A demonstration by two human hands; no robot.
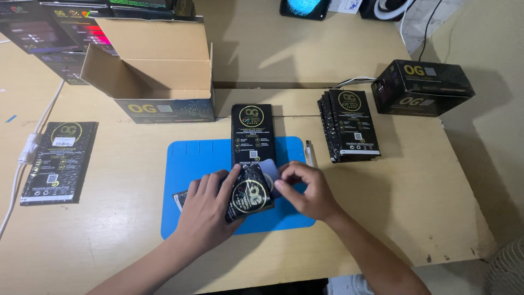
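Note:
My left hand [206, 206] grips a black glossy pouch [250, 192] with a gold round emblem, held over the blue work mat [188, 164]. My right hand [305, 188] pinches a pale bluish flat piece [271, 170] at the pouch's open top edge. Just beyond the hands a flat black packet [251, 133] lies upright across the mat's far edge. A small dark card [179, 200] peeks out on the mat under my left hand.
An open cardboard box [153, 65] stands at the back left. A stack of black packets [349, 124] lies right of the mat, a black box [421, 87] beyond it. A single black packet [59, 161] and a white cable [27, 153] lie at the left. A pen-like tool [309, 153] rests by the mat.

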